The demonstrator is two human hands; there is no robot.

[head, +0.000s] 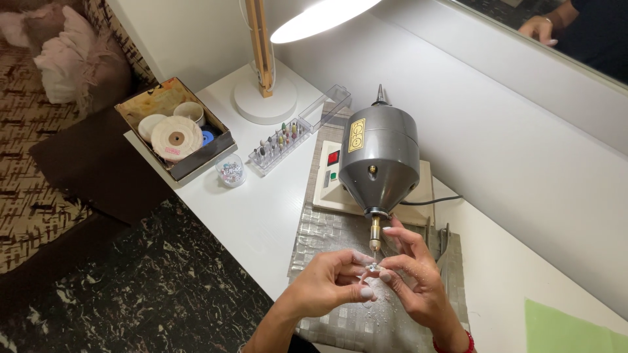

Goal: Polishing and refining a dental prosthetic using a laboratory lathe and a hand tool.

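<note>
Hands meet just under the spindle tip of a grey polishing motor, which stands on a cream base directly beyond them. The left hand has its thumb and fingers pinched together on a small glittering piece, and the right hand pinches the same piece from the other side, its index finger lifted up alongside the spindle. The piece sits right between the two sets of fingertips, at or just below the spindle's end; whether it actually touches the tip I cannot tell. Pale dust clings to the fingers of both hands.

Beneath the hands lies a silvery woven mat, sprinkled with white dust close to the wrists. A red beaded bracelet shows at the right wrist. A pair of metal tools lies on the mat just to the right of the right hand.

Well beyond the left hand and off to the left, a clear rack of small burrs stands with its lid open, a small round clear jar beside it, and further left a cardboard box holding cloth buffing wheels. A white desk lamp rises behind the rack. A green sheet lies on the white table to the right of the right hand.
</note>
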